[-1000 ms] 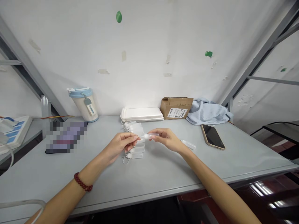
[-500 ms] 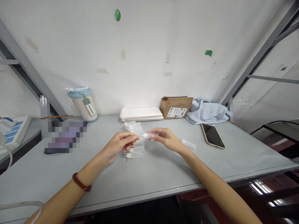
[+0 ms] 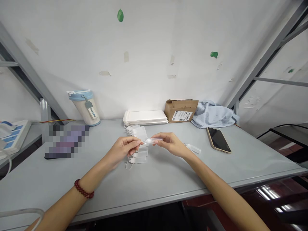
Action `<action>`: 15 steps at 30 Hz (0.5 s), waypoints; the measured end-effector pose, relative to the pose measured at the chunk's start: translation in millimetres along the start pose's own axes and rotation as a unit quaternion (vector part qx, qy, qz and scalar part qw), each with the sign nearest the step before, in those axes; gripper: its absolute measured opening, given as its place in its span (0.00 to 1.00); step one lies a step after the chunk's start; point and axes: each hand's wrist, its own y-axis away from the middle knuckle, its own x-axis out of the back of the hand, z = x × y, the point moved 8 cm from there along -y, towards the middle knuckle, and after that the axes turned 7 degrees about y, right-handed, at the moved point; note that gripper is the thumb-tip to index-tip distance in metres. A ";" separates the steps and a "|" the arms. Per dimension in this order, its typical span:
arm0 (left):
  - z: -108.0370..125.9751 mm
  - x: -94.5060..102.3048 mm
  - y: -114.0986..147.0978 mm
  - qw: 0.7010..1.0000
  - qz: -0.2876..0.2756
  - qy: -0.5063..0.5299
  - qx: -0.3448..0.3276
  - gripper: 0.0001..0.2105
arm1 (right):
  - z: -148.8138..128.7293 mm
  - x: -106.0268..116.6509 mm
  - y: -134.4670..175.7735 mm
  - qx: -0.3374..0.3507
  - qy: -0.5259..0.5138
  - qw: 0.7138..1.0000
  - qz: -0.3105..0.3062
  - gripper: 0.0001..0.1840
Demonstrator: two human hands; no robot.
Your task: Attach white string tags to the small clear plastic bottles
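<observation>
In front of me, a small translucent squeeze bottle (image 3: 157, 139) with a white neck lies level in the closed fingers of my right hand (image 3: 169, 143). My left hand (image 3: 127, 147) pinches the thin tip end of that bottle; whether it grips the needle tip or a cap is hidden by the fingers. Below and behind both hands, several similar bottles (image 3: 140, 160) rest in a row on the grey table (image 3: 158, 183), some with thin looped straps. Right of my right wrist lies another loose bottle (image 3: 193, 148).
White flat packets (image 3: 145, 117) are stacked against the wall, beside a brown cardboard box (image 3: 181, 111) and a light-blue cloth (image 3: 213, 114). A phone (image 3: 218, 140) lies at the right. On the left stand a tumbler (image 3: 84, 107) and a partly pixelated purple item (image 3: 67, 141).
Both hands stay in nearly the same place with the bottle between them. The thin gap between the left fingertips and the bottle's neck looks slightly different; the view has shifted a little.
</observation>
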 end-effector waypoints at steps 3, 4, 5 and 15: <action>5.0 0.3 1.4 0.999 0.028 -0.027 -0.022 0.12 | 2.1 -1.8 0.0 -0.010 0.004 1.000 0.002 0.15; 6.6 0.1 2.0 0.998 0.036 -0.036 -0.027 0.11 | 3.2 -2.6 0.1 -0.014 0.004 1.000 0.002 0.15; 7.9 -0.4 2.6 0.998 0.042 -0.042 -0.030 0.11 | 4.3 -3.3 0.2 -0.017 0.004 1.000 0.002 0.16; 6.3 -2.2 4.2 0.997 0.053 -0.056 -0.027 0.11 | 7.8 -6.5 1.2 -0.018 0.019 1.000 0.014 0.15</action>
